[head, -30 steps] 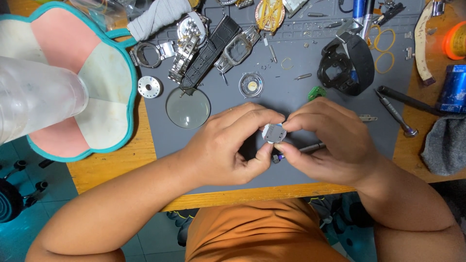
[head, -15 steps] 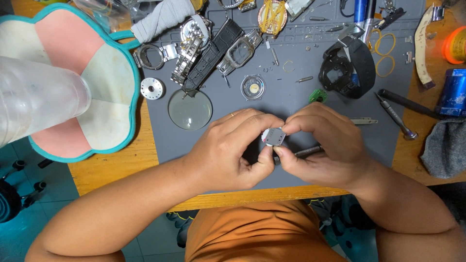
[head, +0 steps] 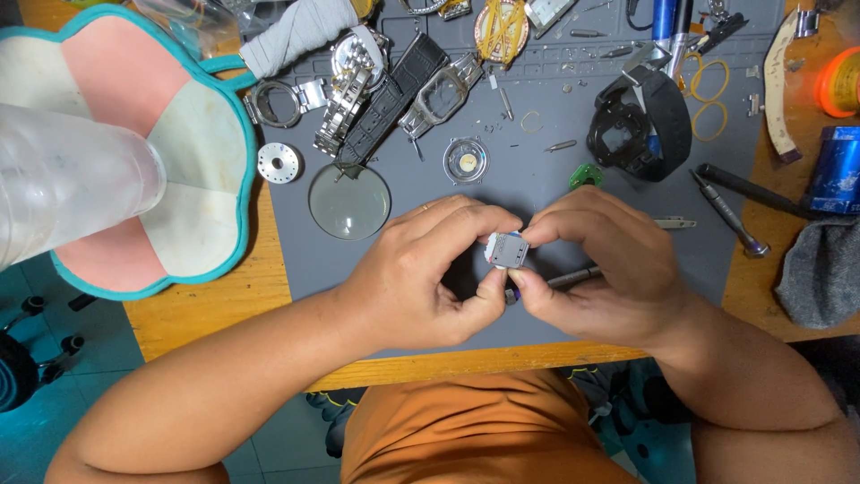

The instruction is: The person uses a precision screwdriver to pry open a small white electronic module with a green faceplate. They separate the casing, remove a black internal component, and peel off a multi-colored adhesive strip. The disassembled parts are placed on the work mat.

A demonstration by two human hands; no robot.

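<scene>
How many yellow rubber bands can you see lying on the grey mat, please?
2: one yellow rubber band lies at the mat's upper right beside the black watch case, and a second just below it. Others may be hidden under the clutter.

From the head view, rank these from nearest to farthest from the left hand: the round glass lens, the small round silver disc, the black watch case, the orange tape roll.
1. Round glass lens, just up-left of the left hand.
2. Small round silver disc, farther up-left, at the mat's edge.
3. Black watch case, up-right, beyond the right hand.
4. Orange tape roll, far right corner.
</scene>
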